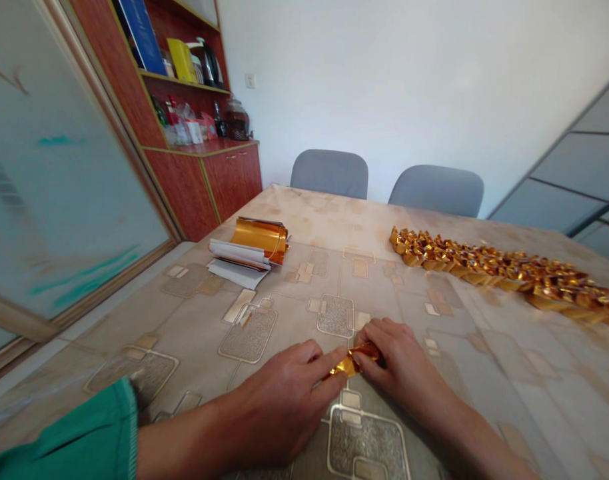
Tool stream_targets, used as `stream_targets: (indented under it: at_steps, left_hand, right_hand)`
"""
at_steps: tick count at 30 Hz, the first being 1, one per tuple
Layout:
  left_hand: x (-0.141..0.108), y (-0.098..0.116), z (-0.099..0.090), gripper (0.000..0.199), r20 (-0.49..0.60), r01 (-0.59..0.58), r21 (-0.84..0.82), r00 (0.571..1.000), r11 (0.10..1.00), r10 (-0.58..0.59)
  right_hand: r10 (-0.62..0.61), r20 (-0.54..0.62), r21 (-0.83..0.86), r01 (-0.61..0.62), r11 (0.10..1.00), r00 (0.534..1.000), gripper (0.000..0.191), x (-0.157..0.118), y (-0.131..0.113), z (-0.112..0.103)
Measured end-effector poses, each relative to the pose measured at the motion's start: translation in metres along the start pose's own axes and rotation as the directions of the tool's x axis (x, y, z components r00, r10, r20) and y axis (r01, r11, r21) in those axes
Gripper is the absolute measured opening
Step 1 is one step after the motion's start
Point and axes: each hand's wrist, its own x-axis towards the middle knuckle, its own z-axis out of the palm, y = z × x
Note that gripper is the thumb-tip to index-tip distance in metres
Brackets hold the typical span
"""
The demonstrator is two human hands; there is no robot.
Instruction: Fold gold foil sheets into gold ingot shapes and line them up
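Where both hands meet near the front of the worktop [294, 307], a gold foil piece [353, 361] is held between them. The left hand [290, 388], extending from a green sleeve [79, 433], has its grip closed on the left end of the piece, with thumb and index finger brought together at the foil. The right hand [397, 357] has its grip closed on the opposite end, with the thumb pressed along the near side and the fingers curled over the far side. A short, creased section of foil is exposed between the two grips; the remainder is covered by the fingers, and whether its underside contacts the worktop cannot be determined with certainty from this angle. Beyond the left hand, well apart from it, lies a stack of gold sheets [257, 233], curved upward at the edges. Pale sheets [238, 256] lie against the near side of this stack. On the right part of the worktop, a long band of folded gold pieces [484, 262] extends toward the right edge of the view, its units set closely side by side. Two grey chairs [329, 173] stand at the far edge of the worktop, in front of a white wall [384, 80]. At the left rear stands a reddish-brown cabinet [232, 180].
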Motion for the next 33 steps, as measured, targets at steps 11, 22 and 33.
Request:
stream_targets:
  at_steps: [11,22,33]
  left_hand:
    - [0.001,0.002,-0.001,0.042,0.007,0.009,0.0,1.0,1.0,-0.009]
    - [-0.002,-0.003,0.001,0.034,0.021,0.009,0.007,1.0,1.0,-0.009]
    - [-0.003,-0.002,0.0,0.031,-0.027,0.03,-0.024,0.999,0.999,-0.031]
  right_hand:
    - [-0.032,-0.119,-0.091,0.021,0.996,0.992,0.023,-0.002,0.0,-0.006]
    - [-0.093,-0.01,-0.011,0.092,0.996,0.996,0.012,-0.006,0.001,-0.001]
    - [-0.205,-0.093,-0.188,0.185,0.964,0.974,0.006,-0.016,-0.003,-0.003]
